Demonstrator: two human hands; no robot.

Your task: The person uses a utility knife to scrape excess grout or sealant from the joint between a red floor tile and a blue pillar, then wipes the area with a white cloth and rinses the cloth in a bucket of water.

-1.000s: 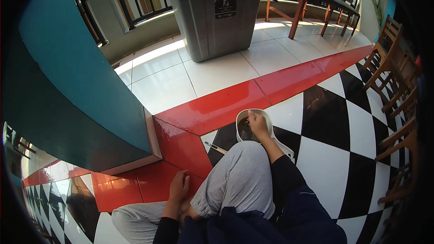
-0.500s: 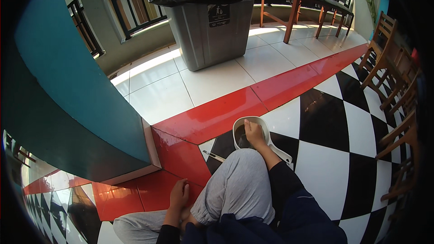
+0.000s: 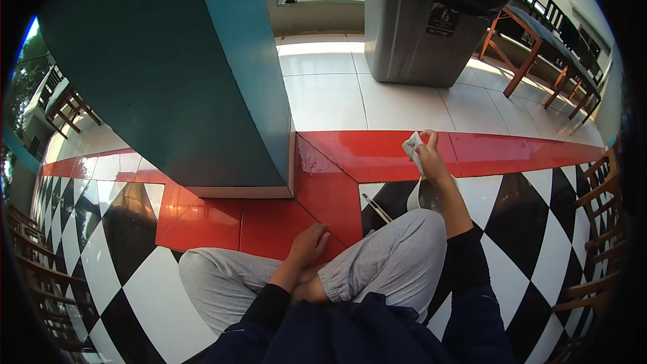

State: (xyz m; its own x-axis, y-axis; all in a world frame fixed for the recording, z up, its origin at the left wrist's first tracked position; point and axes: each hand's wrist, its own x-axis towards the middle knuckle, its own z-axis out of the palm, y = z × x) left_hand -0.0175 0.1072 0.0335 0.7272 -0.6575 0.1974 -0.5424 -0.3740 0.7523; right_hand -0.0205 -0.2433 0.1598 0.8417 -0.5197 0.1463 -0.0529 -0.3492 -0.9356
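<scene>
My right hand [image 3: 431, 156] is raised over the red floor strip, its fingers closed on a folded whitish cloth [image 3: 412, 144]. Below that forearm stands a white bowl-like pan [image 3: 413, 197] on the checkered floor, partly hidden by my arm and knee. A slim, pale-handled tool [image 3: 377, 207] lies just left of the pan; its exact kind is not clear. Over my crossed legs rests my left hand [image 3: 310, 244], loosely open with nothing seen in it, close to my ankle.
A teal pillar [image 3: 236, 94] rises at front left from a red tiled border [image 3: 202, 224]. Beyond stands a grey bin [image 3: 411, 34] with a black liner. A padded bench [image 3: 549, 37] is at far right, and wooden chairs [image 3: 600, 189] line the right side.
My right hand has come up out of the pan and now holds the folded cloth above the red strip. The view has turned left. My left hand stays by my legs.
</scene>
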